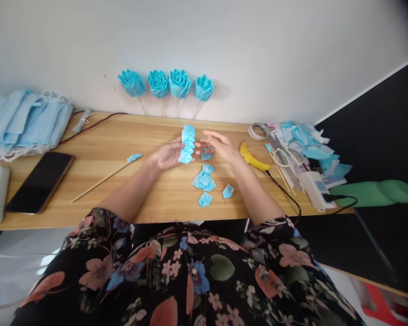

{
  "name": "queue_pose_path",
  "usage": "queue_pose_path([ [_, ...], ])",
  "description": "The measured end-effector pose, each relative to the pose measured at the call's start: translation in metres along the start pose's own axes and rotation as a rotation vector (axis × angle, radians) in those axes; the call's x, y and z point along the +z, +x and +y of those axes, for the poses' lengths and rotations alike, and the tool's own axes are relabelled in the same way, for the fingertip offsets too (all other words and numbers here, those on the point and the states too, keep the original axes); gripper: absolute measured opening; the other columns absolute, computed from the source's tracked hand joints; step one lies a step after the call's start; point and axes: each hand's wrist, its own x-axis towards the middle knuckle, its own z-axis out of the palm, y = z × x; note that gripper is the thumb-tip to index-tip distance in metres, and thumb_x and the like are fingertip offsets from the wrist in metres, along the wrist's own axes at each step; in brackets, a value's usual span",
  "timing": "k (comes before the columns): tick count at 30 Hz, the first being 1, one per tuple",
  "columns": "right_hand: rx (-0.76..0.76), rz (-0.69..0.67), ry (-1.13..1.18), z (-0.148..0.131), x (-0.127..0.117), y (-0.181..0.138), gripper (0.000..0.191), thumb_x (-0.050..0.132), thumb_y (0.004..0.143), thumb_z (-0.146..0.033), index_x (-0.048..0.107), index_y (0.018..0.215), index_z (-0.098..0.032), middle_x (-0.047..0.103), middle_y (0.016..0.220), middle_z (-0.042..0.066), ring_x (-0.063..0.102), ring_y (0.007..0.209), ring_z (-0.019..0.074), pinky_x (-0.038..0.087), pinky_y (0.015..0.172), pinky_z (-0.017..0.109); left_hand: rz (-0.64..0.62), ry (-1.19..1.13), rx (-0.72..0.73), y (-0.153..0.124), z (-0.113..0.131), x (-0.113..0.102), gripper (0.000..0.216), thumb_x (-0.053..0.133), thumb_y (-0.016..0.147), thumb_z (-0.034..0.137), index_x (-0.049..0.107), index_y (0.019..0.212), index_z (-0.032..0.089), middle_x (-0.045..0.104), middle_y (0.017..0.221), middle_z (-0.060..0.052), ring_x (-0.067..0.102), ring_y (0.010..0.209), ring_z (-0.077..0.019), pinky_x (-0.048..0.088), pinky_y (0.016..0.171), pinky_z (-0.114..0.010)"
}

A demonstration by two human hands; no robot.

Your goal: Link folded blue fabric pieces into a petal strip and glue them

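Pale blue folded pieces, overlapped into a zigzag strip (pixel 187 145), are held above a wooden bench (pixel 170 194) in front of a person in a floral top. The left hand (pixel 167 155) has the strip gripped between thumb and fingers along its left side. The strip's long axis points almost straight away from the body, its near end slightly to the left. Opposite, the right hand (pixel 227 148) is half open, its fingers pointing left toward the strip's right edge; whether the tips touch it cannot be told. One loose folded piece (pixel 206 156) lies below these right fingers, and a small cluster (pixel 204 181) sits nearer the body, between the two forearms.
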Motion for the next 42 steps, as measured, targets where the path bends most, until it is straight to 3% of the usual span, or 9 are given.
queue_pose_path([
  [4,0.014,0.003,-0.095,0.004,0.015,0.035,0.036,0.064,0.091,-0.031,0.069,0.125,-0.020,0.078,0.097,0.004,0.072,0.087,0.0189,0.059,0.076,0.031,-0.063,0.042,-0.022,0.002,-0.005,-0.005,0.040,0.054,0.089,0.009,0.061,0.128,0.013,0.076,0.116,-0.018,0.077,0.095,-0.0305,0.060,0.077,-0.041],
  [9,-0.009,0.085,-0.162,0.008,0.023,0.059,0.040,0.064,0.085,-0.021,0.068,0.125,-0.017,0.076,0.090,0.002,0.070,0.081,0.0172,0.057,0.079,0.031,-0.039,0.022,-0.075,0.002,-0.004,-0.008,0.040,0.053,0.095,0.018,0.057,0.134,0.017,0.077,0.114,-0.017,0.077,0.098,-0.0305,0.060,0.084,-0.046],
  [15,-0.073,0.094,-0.250,0.016,0.006,0.053,0.039,0.066,0.084,-0.028,0.070,0.122,-0.020,0.077,0.104,0.006,0.071,0.099,0.0224,0.056,0.091,0.038,-0.053,-0.003,-0.053,0.007,-0.007,-0.009,0.031,0.051,0.099,0.027,0.060,0.127,0.018,0.077,0.115,-0.016,0.077,0.097,-0.0297,0.060,0.086,-0.045],
  [19,-0.095,0.099,-0.243,0.016,-0.006,0.041,0.040,0.062,0.087,-0.034,0.068,0.125,-0.022,0.077,0.106,0.007,0.071,0.095,0.0222,0.058,0.085,0.038,-0.068,0.009,-0.037,0.008,-0.009,-0.010,0.032,0.052,0.098,0.028,0.059,0.128,0.018,0.076,0.117,-0.016,0.077,0.099,-0.0310,0.059,0.086,-0.046],
  [28,0.197,0.084,-0.054,0.016,0.008,0.059,0.040,0.065,0.090,-0.039,0.065,0.125,-0.021,0.070,0.079,0.000,0.066,0.063,0.0154,0.055,0.059,0.029,-0.195,0.065,-0.064,0.000,-0.007,-0.008,0.047,0.061,0.088,0.016,0.057,0.134,0.018,0.074,0.123,-0.019,0.075,0.106,-0.0330,0.059,0.087,-0.045],
  [33,0.165,0.041,-0.050,0.013,0.023,0.087,0.041,0.072,0.081,-0.025,0.068,0.120,-0.016,0.072,0.080,0.000,0.064,0.066,0.0133,0.057,0.066,0.027,-0.238,0.053,-0.085,-0.001,-0.009,-0.007,0.053,0.068,0.085,0.020,0.054,0.136,0.017,0.072,0.125,-0.020,0.074,0.106,-0.0340,0.058,0.085,-0.045],
  [36,0.056,0.036,-0.062,0.011,0.033,0.106,0.047,0.065,0.079,-0.019,0.068,0.126,-0.018,0.073,0.084,0.000,0.065,0.070,0.0135,0.058,0.073,0.028,-0.193,0.054,-0.083,0.002,-0.009,-0.009,0.049,0.067,0.088,0.022,0.053,0.135,0.018,0.073,0.122,-0.019,0.075,0.103,-0.0318,0.057,0.083,-0.041],
  [42,-0.093,0.083,-0.256,0.011,0.048,0.136,0.044,0.054,0.087,-0.018,0.068,0.129,-0.014,0.075,0.104,0.006,0.069,0.086,0.0166,0.057,0.088,0.033,0.071,-0.060,-0.055,0.009,-0.005,-0.010,0.029,0.047,0.102,0.030,0.062,0.118,0.013,0.073,0.117,-0.019,0.074,0.098,-0.0293,0.057,0.084,-0.043],
])
